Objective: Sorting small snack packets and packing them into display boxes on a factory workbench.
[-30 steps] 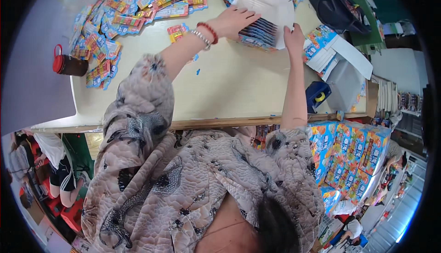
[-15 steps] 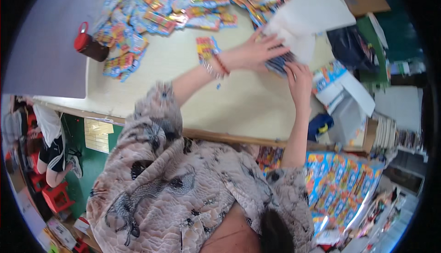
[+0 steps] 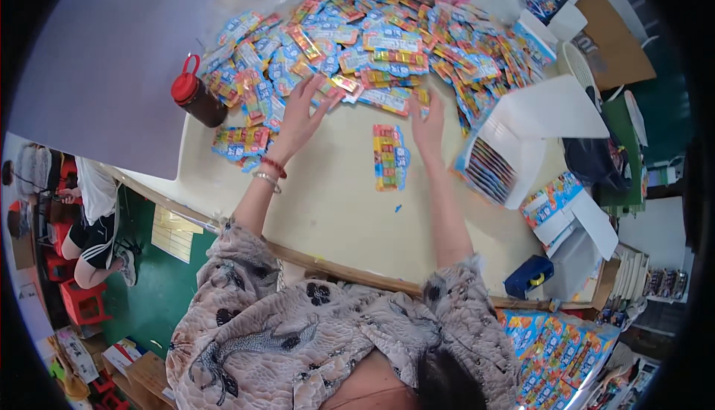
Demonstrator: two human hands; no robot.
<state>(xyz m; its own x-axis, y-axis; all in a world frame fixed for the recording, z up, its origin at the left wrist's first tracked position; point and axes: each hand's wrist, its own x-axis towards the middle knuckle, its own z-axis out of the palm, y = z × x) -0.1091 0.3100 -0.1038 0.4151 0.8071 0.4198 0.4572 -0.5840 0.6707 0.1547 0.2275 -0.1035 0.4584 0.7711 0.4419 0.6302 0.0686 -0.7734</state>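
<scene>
A large pile of small flat blue, red and yellow candy packets [image 3: 391, 37] covers the far part of the table. My left hand [image 3: 299, 116], with bracelets at the wrist, reaches to the near edge of the pile, its fingers spread over the packets. Beside a packet at the same edge is my right hand [image 3: 428, 127], fingers apart; I see no packet gripped in it. One single packet [image 3: 388, 158] lies on the table between my forearms. To the right, an open white carton [image 3: 555, 108] holds a row of packets [image 3: 488, 172] standing on edge.
A dark bottle [image 3: 197, 97] with a red cap stands left of the pile. At right are another open carton [image 3: 555, 205] and a dark blue object [image 3: 529, 277] with a yellow part. Blue patterned packaging [image 3: 555, 350] sits below the table edge. A person [image 3: 95, 216] is at far left.
Both my hands have left the packets at the carton and moved to the pile's near edge, the left one farther left. The carton now shows its row of packets. The view has shifted.
</scene>
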